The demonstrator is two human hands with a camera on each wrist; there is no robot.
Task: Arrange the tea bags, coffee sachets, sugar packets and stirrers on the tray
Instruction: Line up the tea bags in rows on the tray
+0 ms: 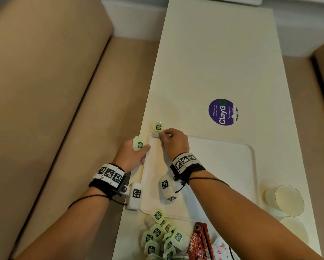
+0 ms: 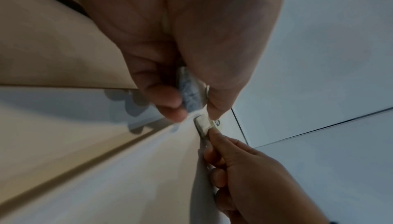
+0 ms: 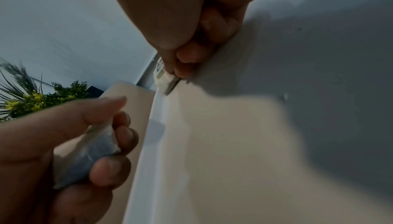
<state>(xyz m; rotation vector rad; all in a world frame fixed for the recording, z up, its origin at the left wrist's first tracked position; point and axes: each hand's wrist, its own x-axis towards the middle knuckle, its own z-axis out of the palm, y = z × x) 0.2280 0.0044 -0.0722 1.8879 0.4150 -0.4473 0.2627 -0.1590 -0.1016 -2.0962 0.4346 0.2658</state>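
A white tray (image 1: pixel 223 147) lies on the white table. My right hand (image 1: pixel 173 141) pinches a tea bag with a green tag (image 1: pixel 158 129) at the tray's far left corner; in the right wrist view that tea bag (image 3: pixel 166 79) touches the tray's rim. My left hand (image 1: pixel 133 154), just left of the tray's left edge, grips a small bunch of tea bags (image 1: pixel 138 144), seen in the left wrist view as a grey-white bundle (image 2: pixel 189 91) between thumb and fingers. A pile of tea bags (image 1: pixel 161 239) lies near the tray's near edge, beside red coffee sachets (image 1: pixel 199 243).
Two clear glasses (image 1: pixel 287 200) stand right of the tray. White packets with red print (image 1: pixel 222 248) lie at the bottom edge. A round purple sticker (image 1: pixel 223 112) marks the table beyond the tray. Beige bench seats (image 1: pixel 54 109) flank the table.
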